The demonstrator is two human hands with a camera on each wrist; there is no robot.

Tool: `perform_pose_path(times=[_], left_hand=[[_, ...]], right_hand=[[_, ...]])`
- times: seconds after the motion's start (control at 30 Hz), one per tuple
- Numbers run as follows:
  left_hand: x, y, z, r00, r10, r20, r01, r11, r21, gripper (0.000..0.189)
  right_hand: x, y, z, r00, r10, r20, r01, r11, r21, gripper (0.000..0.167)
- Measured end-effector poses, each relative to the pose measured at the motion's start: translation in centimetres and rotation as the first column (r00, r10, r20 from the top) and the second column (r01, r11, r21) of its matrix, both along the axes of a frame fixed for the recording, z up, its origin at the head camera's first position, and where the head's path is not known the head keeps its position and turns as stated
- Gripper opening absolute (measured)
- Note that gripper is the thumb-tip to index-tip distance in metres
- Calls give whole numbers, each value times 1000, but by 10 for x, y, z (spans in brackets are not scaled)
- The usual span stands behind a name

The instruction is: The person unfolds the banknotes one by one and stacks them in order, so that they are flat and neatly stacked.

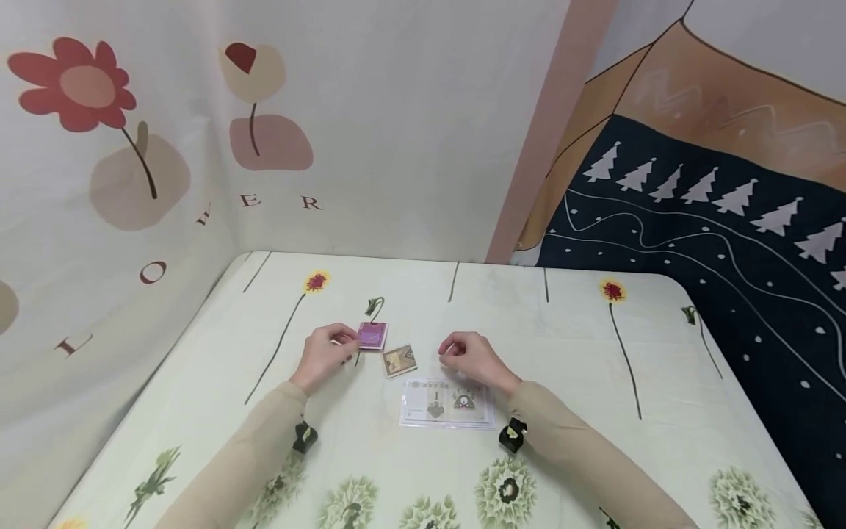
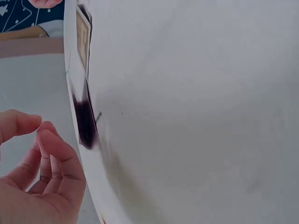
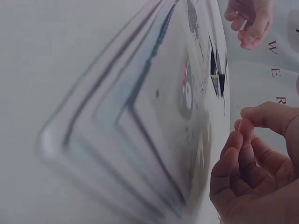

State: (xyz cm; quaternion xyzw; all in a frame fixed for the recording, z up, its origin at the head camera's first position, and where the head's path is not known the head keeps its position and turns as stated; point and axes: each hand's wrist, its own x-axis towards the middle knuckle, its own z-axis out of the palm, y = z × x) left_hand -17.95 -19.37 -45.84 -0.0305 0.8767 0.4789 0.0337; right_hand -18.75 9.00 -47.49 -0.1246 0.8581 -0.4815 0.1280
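Observation:
My left hand [image 1: 325, 355] hovers at the left edge of a small purple square pad [image 1: 373, 336], its fingers loosely bent and nothing between them. In the left wrist view, the thumb and fingertips [image 2: 60, 145] come close together above the pad's dark side. Beside it lies a small brown printed square [image 1: 399, 361], slightly turned. My right hand [image 1: 477, 358], loosely bent with nothing visible in it, is over the far right corner of a flat printed booklet [image 1: 416, 411] in a clear sleeve. Stacked layers of the booklet [image 3: 159, 140] show blurred in the right wrist view.
A white cloth with printed flowers [image 1: 507, 488] covers the table. A pale curtain [image 1: 396, 132] hangs behind it, and a dark tree-patterned cloth [image 1: 694, 242] hangs on the right. Black wrist straps [image 1: 512, 435] are on both sleeves.

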Motion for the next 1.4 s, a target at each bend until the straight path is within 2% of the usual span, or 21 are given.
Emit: perform_pose_path(times=[0.17,0.37,0.6,0.7,0.83,0.97,1.17,1.3,1.4], left_hand=[[-5,-10,-3,999,25,22,-25,999,38,22],[-13,-18,-8,999,-12,44,9,998,68,32],[-23,-15,-8,994,-51,101,36,989,142,40],[-25,-13,-7,991,-65,119,48,989,140,41],[-27,-11,-4,985,-92,148,73,989,126,41],[-28,-10,-3,978,-117,174,88,982,165,42],[-29,-12,-7,972,-128,199,82,972,222,43],[-30,-13,-7,972,-123,202,75,969,234,42],[-31,-11,-8,977,-118,177,68,962,263,41]], right_hand=[[-5,-13,2,1000,-1,15,2,1000,-27,8],[-11,-31,7,999,7,39,-5,999,-46,8],[-20,-56,2,999,25,38,-22,997,-78,13],[-23,-71,0,999,48,21,-46,996,-76,17],[-29,-90,0,996,85,-34,-86,996,-25,24],[-35,-103,-4,991,109,-77,-106,993,46,29],[-40,-108,-10,990,112,-86,-101,988,115,30],[-39,-109,-8,988,119,-95,-106,986,131,31],[-39,-109,-8,987,117,-110,-101,985,138,31]])
